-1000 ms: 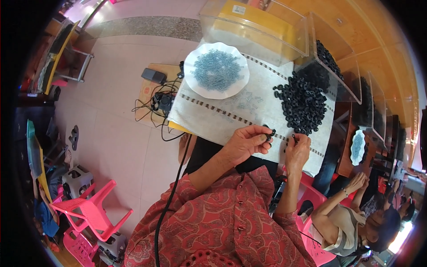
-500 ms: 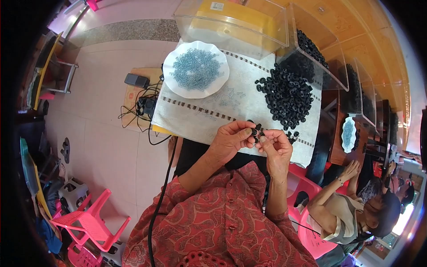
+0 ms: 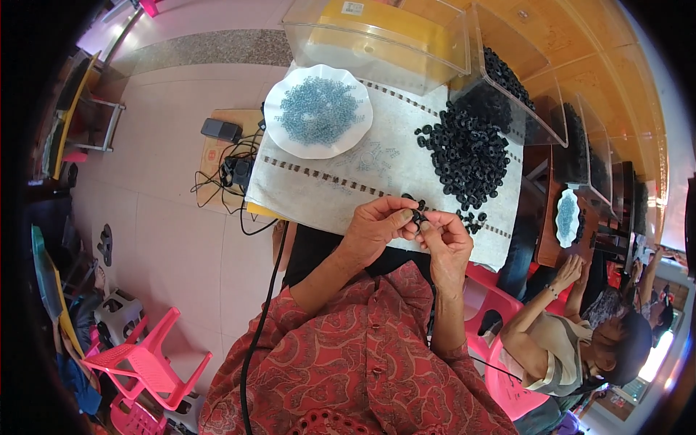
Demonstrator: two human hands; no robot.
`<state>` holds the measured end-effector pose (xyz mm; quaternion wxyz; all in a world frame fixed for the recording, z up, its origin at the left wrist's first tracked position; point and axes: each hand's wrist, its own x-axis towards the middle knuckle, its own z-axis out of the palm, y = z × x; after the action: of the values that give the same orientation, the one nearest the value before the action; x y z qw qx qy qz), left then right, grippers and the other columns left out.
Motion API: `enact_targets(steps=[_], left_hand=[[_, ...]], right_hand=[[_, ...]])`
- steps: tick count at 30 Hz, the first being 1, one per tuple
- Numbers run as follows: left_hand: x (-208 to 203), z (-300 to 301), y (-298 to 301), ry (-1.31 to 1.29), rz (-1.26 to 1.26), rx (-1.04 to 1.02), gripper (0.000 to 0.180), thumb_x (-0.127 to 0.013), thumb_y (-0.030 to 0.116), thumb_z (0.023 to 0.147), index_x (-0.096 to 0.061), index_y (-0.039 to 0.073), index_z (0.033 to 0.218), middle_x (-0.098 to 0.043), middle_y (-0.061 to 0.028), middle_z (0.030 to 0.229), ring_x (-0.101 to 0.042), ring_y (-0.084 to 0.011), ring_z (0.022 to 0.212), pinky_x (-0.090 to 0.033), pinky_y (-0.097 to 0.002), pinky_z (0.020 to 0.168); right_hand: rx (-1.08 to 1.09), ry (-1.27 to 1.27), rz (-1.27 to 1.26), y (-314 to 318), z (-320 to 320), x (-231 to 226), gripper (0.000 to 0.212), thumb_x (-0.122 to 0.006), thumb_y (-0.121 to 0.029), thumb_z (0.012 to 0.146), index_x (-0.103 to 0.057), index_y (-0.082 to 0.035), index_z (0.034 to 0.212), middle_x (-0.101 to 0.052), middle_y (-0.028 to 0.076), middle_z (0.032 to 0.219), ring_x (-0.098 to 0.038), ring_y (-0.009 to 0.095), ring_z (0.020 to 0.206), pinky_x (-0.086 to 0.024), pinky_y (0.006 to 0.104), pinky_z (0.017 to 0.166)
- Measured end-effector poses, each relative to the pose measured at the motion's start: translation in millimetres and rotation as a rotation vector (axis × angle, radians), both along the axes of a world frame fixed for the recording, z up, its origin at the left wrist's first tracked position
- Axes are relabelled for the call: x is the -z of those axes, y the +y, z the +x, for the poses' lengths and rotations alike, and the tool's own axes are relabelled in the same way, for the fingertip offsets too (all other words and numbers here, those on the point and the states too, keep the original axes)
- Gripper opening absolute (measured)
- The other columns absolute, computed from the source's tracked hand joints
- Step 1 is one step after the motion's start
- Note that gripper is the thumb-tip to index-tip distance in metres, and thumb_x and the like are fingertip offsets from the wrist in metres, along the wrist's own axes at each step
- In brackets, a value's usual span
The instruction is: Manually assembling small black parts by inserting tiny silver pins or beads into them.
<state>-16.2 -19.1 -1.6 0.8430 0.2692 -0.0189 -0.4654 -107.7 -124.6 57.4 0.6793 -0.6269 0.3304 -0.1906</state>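
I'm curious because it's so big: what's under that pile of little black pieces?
White cloth shows around the pile of black pieces and seems to run underneath. Whatever is under the middle is covered.

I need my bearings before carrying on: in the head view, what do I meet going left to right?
Dark sandal on the floor → dark rectangular box → scalloped white plate → left hand → pile of small black parts → white dish on the neighbouring table.

Left hand [image 3: 373,228] and right hand [image 3: 449,245] pinch black parts [image 3: 417,217].
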Motion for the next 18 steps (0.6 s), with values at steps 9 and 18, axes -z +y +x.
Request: enact_targets(steps=[9,18], left_hand=[[0.1,-0.5,1.1,0.017,-0.005,0.005,0.020,-0.058,0.006,0.094,-0.063,-0.002,0.112,-0.066,-0.0074,0.088,-0.064,-0.0125,0.075,-0.055,-0.0255,0.068],[-2.4,0.8,4.2,-0.187,0.128,0.015,0.019,-0.060,0.007,0.094,-0.064,-0.001,0.110,-0.066,-0.0049,0.083,-0.063,-0.0094,0.070,-0.054,-0.0228,0.067]], right_hand=[[0.002,-0.038,0.000,1.9,-0.3,0.3,0.012,-0.061,0.004,0.086,-0.066,0.000,0.097,-0.065,0.004,0.080,-0.058,0.007,0.063,-0.044,0.0183,0.055],[-0.013,-0.049,0.000,0.6,-1.9,0.5,0.016,-0.060,0.008,0.084,-0.069,0.000,0.095,-0.065,0.004,0.080,-0.059,0.007,0.065,-0.046,0.0191,0.056]])
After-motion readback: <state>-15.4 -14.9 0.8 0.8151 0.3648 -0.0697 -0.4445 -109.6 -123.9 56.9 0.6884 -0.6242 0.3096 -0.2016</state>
